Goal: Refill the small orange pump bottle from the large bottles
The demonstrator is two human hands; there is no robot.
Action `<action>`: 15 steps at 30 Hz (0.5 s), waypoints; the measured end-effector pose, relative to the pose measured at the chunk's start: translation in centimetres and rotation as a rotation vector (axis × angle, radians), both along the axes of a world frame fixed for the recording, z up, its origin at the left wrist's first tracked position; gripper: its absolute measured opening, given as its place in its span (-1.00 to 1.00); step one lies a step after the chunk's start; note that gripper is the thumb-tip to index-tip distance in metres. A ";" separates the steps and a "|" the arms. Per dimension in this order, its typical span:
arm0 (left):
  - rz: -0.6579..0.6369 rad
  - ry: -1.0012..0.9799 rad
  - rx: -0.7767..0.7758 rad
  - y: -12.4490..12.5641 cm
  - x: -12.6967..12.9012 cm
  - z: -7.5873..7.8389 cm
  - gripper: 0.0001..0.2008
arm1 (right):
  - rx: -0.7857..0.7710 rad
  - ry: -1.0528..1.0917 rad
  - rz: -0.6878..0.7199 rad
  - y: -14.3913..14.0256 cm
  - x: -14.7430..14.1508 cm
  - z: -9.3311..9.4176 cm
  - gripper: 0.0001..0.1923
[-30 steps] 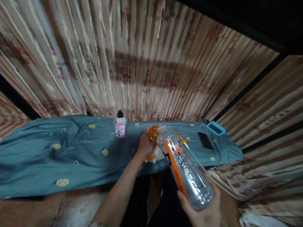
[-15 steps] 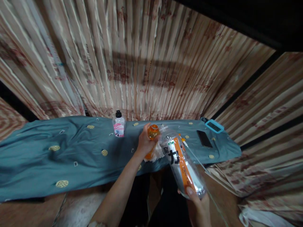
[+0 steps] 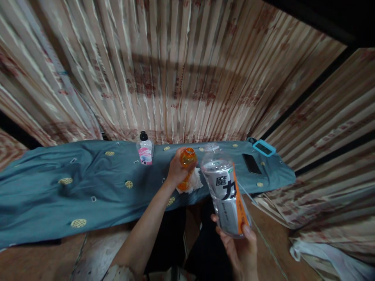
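Observation:
My left hand (image 3: pixel 177 170) is wrapped round an orange see-through bottle (image 3: pixel 187 160), its uncapped mouth facing up. Beneath that bottle lies a crumpled white tissue (image 3: pixel 195 182) on the cloth. My right hand (image 3: pixel 238 242) grips the lower end of a large clear plastic bottle (image 3: pixel 224 191) with a silver and orange label. This large bottle leans slightly left with its neck up, apart from the orange one, and clear liquid shows near its shoulder.
A pink-labelled bottle with a black cap (image 3: pixel 145 149) stands at the back left of the teal cloth (image 3: pixel 96 175). To the right lie a black phone (image 3: pixel 251 164) and a blue-framed device (image 3: pixel 264 148). A pleated curtain (image 3: pixel 164 78) hangs behind; a thin cable (image 3: pixel 246 192) runs at the right.
My right hand has tipped the large bottle more upright, and its neck has moved away from the orange bottle's mouth. My left hand keeps its hold.

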State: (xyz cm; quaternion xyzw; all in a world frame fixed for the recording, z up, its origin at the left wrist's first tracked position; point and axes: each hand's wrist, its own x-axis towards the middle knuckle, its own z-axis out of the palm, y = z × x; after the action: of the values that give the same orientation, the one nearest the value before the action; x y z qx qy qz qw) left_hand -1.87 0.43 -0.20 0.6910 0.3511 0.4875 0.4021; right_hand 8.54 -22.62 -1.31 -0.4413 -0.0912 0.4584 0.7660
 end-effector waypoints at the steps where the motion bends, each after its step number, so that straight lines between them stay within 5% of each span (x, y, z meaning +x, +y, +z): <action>1: -0.005 -0.004 -0.003 0.0 0.0 0.1 -0.43 | 0.006 0.015 0.001 0.1 -0.1 0.2 -0.36; 15: -0.061 -0.039 -0.042 0.5 0.1 -0.5 -0.44 | 0.060 0.166 0.139 1.4 0.5 -0.1 -0.28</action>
State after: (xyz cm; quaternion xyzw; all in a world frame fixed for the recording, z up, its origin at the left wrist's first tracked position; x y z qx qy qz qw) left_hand -1.76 0.89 -0.69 0.6832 0.3322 0.4807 0.4379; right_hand 9.07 -21.20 -1.46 -0.3711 -0.0713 0.5424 0.7503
